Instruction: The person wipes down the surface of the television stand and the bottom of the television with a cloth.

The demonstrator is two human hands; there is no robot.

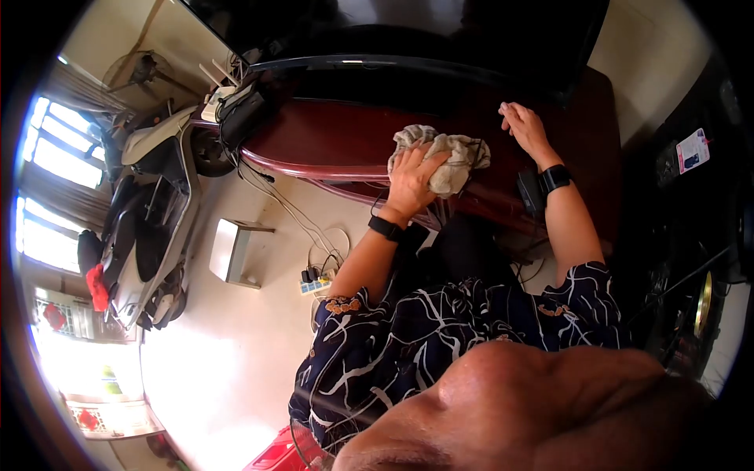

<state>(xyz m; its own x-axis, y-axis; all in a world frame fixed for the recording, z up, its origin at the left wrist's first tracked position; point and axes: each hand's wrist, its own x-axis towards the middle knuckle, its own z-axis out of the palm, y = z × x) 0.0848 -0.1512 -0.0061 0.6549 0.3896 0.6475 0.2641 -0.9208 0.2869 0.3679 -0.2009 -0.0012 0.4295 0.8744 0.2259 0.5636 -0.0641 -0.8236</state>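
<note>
Where left hand partly hides cloth, grip impossible to tell, right hand grip apart

The table is a glossy dark red, close to maroon. At its front edge, the cloth is pale beige mottled with grey. The television along the back edge is black, and the router by the left end is off-white. Both wristbands are black. The shirt is navy with looping white lines and orange-brown sleeve motifs.
</note>
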